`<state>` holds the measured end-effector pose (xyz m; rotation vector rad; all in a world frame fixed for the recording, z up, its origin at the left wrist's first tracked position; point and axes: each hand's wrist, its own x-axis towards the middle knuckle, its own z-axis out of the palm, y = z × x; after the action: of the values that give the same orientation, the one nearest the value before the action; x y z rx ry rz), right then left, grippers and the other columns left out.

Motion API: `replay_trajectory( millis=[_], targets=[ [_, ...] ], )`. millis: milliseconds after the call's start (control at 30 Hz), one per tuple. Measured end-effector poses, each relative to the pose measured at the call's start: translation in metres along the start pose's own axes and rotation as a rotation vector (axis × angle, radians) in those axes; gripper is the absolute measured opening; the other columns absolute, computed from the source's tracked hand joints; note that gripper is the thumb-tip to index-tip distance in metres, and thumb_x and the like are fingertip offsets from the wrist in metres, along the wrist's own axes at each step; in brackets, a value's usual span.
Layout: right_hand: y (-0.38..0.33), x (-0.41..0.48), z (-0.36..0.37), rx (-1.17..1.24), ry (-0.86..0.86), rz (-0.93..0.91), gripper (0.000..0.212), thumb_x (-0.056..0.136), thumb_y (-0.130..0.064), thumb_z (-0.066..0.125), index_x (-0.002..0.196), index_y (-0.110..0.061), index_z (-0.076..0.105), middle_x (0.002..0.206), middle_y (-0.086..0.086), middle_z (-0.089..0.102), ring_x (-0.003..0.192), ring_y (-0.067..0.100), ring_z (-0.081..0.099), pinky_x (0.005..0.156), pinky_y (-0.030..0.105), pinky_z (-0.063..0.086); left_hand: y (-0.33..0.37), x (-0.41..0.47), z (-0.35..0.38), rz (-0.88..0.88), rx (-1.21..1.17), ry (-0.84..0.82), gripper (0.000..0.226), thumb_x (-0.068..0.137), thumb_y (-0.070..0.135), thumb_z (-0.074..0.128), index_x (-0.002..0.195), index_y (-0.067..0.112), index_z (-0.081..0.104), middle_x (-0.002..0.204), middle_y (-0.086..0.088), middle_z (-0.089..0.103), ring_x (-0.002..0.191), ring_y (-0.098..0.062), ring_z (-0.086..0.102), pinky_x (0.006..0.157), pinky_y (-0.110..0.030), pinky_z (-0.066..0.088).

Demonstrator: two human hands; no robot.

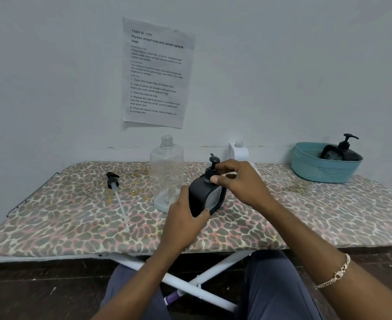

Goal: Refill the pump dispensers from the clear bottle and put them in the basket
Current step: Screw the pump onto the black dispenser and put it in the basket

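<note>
At left I'm seeing a loose pump (113, 181) lying flat, then the clear bottle (166, 172) standing uncapped. The left hand (183, 224) is gripping the black dispenser (199, 199) just beside it, the right hand (243, 183) pinching its pump collar (208, 173); a second dispenser (351, 155) is sitting in the basket (322, 172).

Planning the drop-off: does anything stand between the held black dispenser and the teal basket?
Nothing visible does: the ironing board between the black dispenser and the teal basket is bare. The white container stands farther back by the wall.
</note>
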<state>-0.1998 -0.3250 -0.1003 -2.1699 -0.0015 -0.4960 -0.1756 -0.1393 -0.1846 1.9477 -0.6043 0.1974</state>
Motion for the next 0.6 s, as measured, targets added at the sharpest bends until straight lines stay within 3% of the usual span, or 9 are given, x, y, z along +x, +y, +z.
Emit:
replay_trajectory(
  millis=[100, 200, 267, 367, 467, 533, 600],
  targets=[
    [0.002, 0.000, 0.001, 0.028, 0.018, 0.024, 0.032, 0.083, -0.032, 0.085, 0.113, -0.023, 0.077, 0.107, -0.015, 0.076, 0.101, -0.003, 0.068, 0.097, 0.031, 0.052, -0.001, 0.000, 0.000, 0.008, 0.006, -0.009, 0.040, 0.091, 0.029, 0.074, 0.120, 0.030, 0.046, 0.097, 0.010, 0.067, 0.082, -0.005, 0.066, 0.064, -0.025, 0.055],
    [0.001, -0.001, 0.008, 0.075, 0.071, 0.043, 0.030, 0.077, -0.036, 0.090, 0.095, -0.021, 0.072, 0.094, -0.014, 0.074, 0.088, -0.003, 0.068, 0.080, 0.022, 0.049, -0.002, 0.001, 0.000, 0.006, 0.004, -0.014, 0.042, 0.090, 0.029, 0.074, 0.122, 0.030, 0.047, 0.097, 0.009, 0.067, 0.080, -0.006, 0.067, 0.064, -0.031, 0.057],
    [0.001, -0.003, 0.015, 0.072, 0.102, 0.036, 0.040, 0.075, -0.040, 0.091, 0.090, -0.017, 0.062, 0.091, -0.010, 0.069, 0.086, 0.003, 0.066, 0.073, 0.021, 0.045, -0.002, 0.001, 0.000, 0.008, 0.005, -0.014, 0.042, 0.090, 0.029, 0.074, 0.122, 0.030, 0.047, 0.095, 0.008, 0.067, 0.078, -0.007, 0.067, 0.063, -0.033, 0.057],
    [-0.001, -0.002, 0.012, 0.095, 0.017, 0.056, 0.044, 0.077, -0.044, 0.089, 0.109, -0.026, 0.065, 0.108, -0.015, 0.068, 0.103, 0.000, 0.064, 0.085, 0.022, 0.049, -0.001, 0.001, 0.000, 0.011, 0.006, -0.013, 0.042, 0.090, 0.029, 0.074, 0.123, 0.030, 0.047, 0.096, 0.008, 0.068, 0.080, -0.007, 0.067, 0.065, -0.033, 0.058],
    [0.002, 0.005, -0.001, 0.357, -0.183, 0.078, 0.045, 0.088, -0.015, 0.082, 0.130, -0.025, 0.068, 0.126, -0.007, 0.073, 0.124, 0.008, 0.064, 0.109, 0.036, 0.049, -0.001, 0.001, 0.000, 0.011, 0.006, -0.012, 0.041, 0.090, 0.029, 0.074, 0.120, 0.031, 0.047, 0.097, 0.010, 0.068, 0.083, -0.005, 0.067, 0.064, -0.025, 0.056],
    [0.006, 0.006, -0.003, 0.492, -0.229, 0.054, 0.039, 0.090, 0.004, 0.073, 0.126, -0.010, 0.071, 0.126, 0.003, 0.075, 0.124, 0.017, 0.067, 0.109, 0.035, 0.051, 0.000, 0.002, -0.001, 0.010, 0.010, -0.007, 0.040, 0.090, 0.029, 0.074, 0.118, 0.031, 0.046, 0.097, 0.011, 0.067, 0.083, -0.004, 0.066, 0.063, -0.023, 0.055],
    [0.007, 0.005, 0.001, 0.549, -0.178, 0.062, 0.032, 0.087, 0.008, 0.073, 0.115, -0.009, 0.077, 0.119, 0.006, 0.077, 0.121, 0.021, 0.069, 0.103, 0.032, 0.054, 0.000, 0.001, -0.001, 0.008, 0.008, -0.006, 0.040, 0.090, 0.029, 0.074, 0.118, 0.031, 0.046, 0.097, 0.011, 0.067, 0.082, -0.004, 0.066, 0.064, -0.024, 0.055]
  ],
)
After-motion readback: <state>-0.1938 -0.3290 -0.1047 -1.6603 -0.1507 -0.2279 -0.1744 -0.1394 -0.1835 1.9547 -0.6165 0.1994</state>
